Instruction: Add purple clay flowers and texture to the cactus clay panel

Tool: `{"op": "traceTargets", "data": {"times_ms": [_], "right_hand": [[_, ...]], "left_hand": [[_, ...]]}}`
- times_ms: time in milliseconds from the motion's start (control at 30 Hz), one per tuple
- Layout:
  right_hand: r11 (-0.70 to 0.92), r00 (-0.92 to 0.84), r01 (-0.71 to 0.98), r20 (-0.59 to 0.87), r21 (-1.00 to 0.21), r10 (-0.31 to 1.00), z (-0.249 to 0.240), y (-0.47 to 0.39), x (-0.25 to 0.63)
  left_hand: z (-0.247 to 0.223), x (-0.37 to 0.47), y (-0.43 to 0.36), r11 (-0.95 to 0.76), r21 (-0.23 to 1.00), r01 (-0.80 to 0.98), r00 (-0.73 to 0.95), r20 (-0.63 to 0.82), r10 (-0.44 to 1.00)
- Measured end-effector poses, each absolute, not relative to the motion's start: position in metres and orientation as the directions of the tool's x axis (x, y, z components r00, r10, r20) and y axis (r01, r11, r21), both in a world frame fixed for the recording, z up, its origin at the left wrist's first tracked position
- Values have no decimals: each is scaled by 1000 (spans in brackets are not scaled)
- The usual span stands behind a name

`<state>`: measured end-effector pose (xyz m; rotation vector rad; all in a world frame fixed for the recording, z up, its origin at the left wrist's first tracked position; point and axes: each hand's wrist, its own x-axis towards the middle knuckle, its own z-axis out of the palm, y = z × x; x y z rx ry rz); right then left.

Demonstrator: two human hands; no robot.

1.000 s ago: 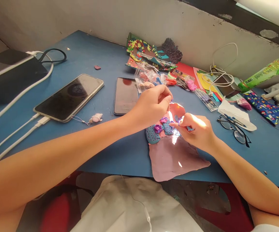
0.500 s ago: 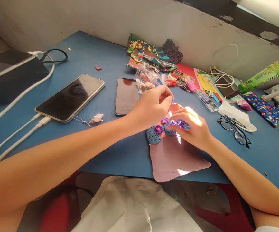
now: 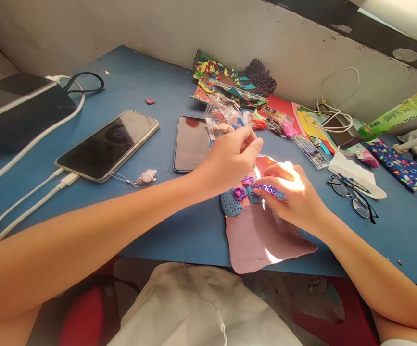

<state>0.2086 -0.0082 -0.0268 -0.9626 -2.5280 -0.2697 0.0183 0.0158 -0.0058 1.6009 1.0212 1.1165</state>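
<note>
A mauve, soft-looking flat sheet (image 3: 259, 240) lies at the table's front edge, one end hanging slightly over it. On its upper part sit blue-grey pieces dotted with small holes (image 3: 232, 205), with purple flowers (image 3: 240, 193) and a pink part among them. My left hand (image 3: 235, 153) is above the piece's far left side, thumb and forefinger pinched; what they hold is too small to make out. My right hand (image 3: 289, 192) is over the right-hand purple flowers, its thumb and forefinger tips close together; anything between them is hidden. Bright sunlight falls on its knuckles.
A phone (image 3: 109, 144) with white cables lies at left, near a dark box (image 3: 20, 110) and a pink charm (image 3: 146, 176). Another phone (image 3: 191, 144) is beside my left wrist. Decorated pieces (image 3: 226, 77) and plastic bags stand at the back; eyeglasses (image 3: 352, 197) rest at right.
The forefinger and thumb of my right hand have come closer together over the flowers. My left hand keeps its pinch almost in place. The whole view has shifted slightly.
</note>
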Motion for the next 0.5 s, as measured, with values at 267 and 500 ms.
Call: {"op": "traceTargets", "data": {"times_ms": [267,500], "right_hand": [[717,-640,697,477,29,603,-35,-8,204],[745,-616,667,570,11,543,-34,-6,202]], "left_hand": [[-6,19,15,-235,961,143,253,194,948],[-8,18,17,-281,945,166,242,237,941]]}}
